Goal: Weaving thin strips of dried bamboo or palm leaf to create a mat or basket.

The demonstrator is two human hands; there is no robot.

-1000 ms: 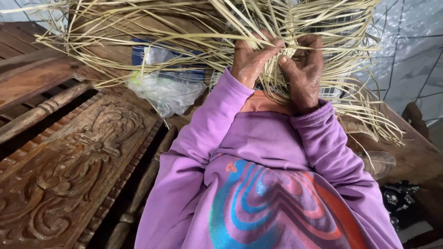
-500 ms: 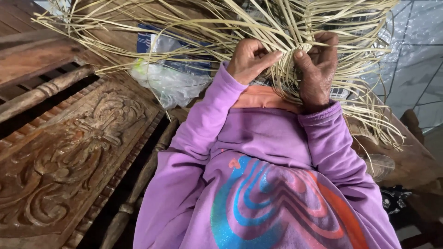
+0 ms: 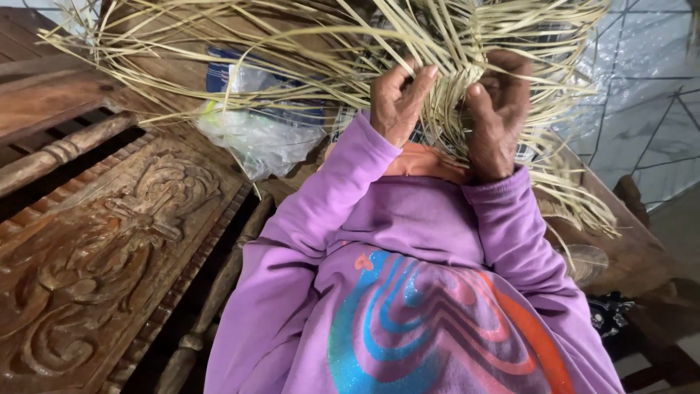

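A loose mass of pale dry straw strips (image 3: 328, 51) spreads across the top of the view, partly woven together at its middle. My left hand (image 3: 397, 102) pinches a few of the strips between thumb and fingers. My right hand (image 3: 499, 117) is curled into the woven part just to the right, gripping strips too. Both arms wear purple sleeves, and the purple shirt front with a blue and orange swirl (image 3: 437, 321) fills the lower middle. The straw's far side is hidden behind the hands.
A carved dark wooden panel (image 3: 95, 255) lies at the left, with turned wooden rails (image 3: 58, 153) beside it. A clear plastic bag (image 3: 255, 138) sits under the straw. Wooden furniture (image 3: 634, 241) stands at the right, before a pale tiled wall (image 3: 642, 95).
Both hands have risen a little with the straw and the fingers have shifted on the strips. The view has tilted slightly, so the carved panel shows more.
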